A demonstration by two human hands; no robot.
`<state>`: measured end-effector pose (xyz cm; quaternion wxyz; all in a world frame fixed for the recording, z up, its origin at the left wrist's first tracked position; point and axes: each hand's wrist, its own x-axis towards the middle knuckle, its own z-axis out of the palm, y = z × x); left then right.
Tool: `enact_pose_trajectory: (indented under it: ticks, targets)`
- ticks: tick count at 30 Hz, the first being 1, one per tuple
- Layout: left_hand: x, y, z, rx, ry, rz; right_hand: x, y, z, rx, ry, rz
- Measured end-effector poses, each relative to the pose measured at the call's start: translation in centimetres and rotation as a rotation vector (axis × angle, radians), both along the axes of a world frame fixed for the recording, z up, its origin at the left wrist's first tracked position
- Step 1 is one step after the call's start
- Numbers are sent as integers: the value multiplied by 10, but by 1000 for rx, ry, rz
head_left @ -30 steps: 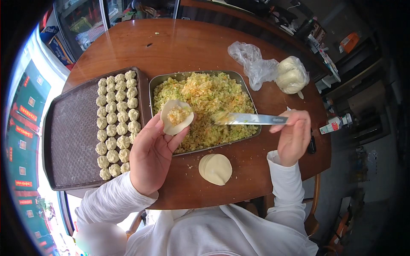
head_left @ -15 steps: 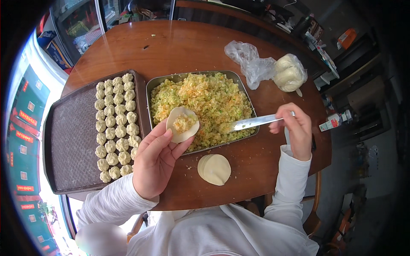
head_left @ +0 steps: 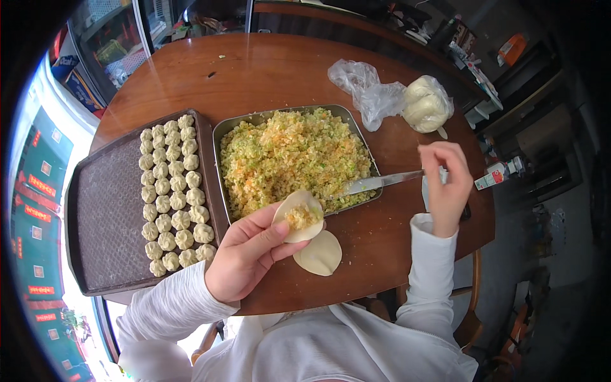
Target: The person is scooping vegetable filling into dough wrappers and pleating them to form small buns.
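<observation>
My left hand (head_left: 247,258) holds a round dough wrapper (head_left: 287,219) between thumb and fingers, with a small mound of vegetable filling (head_left: 301,218) on it. Below it on the table lies a short stack of wrappers (head_left: 319,254), partly covered by the held one. A flat metal spatula (head_left: 369,184) rests with its blade in the chopped filling, its handle sticking out past the rim of the metal tray (head_left: 216,143). Just right of that handle's end, my right hand (head_left: 449,184) is raised, fingers loosely bent and apart, holding nothing.
On the left, a dark baking tray (head_left: 102,216) carries rows of pleated dumplings (head_left: 178,184). A crumpled plastic bag (head_left: 369,95) and a bagged lump of dough (head_left: 425,108) lie at the far right of the wooden table (head_left: 267,70). A white-labelled bottle (head_left: 496,174) stands beyond the right edge.
My right hand has let go of the spatula, leaving it in the filling, and drawn slightly away. My left hand has brought the filled wrapper right and nearer, over the stacked wrappers.
</observation>
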<state>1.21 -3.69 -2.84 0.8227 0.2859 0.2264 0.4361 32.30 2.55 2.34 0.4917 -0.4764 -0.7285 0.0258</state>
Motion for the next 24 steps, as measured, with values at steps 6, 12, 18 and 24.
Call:
enact_pose_trajectory:
  ticks: [6,12,18,24]
  targets:
    - [4,-6,3,9,35,-49,-65,-36,-13,54,-227,509]
    - [3,-8,2,-33,-10,-62,-71,-35,-20,42,-270,533]
    - [3,-9,0,-37,-63,-75,-76,-36,-23,-1,-255,546]
    - [3,-9,0,-7,-31,-80,-67,-32,-24,-17,-238,561]
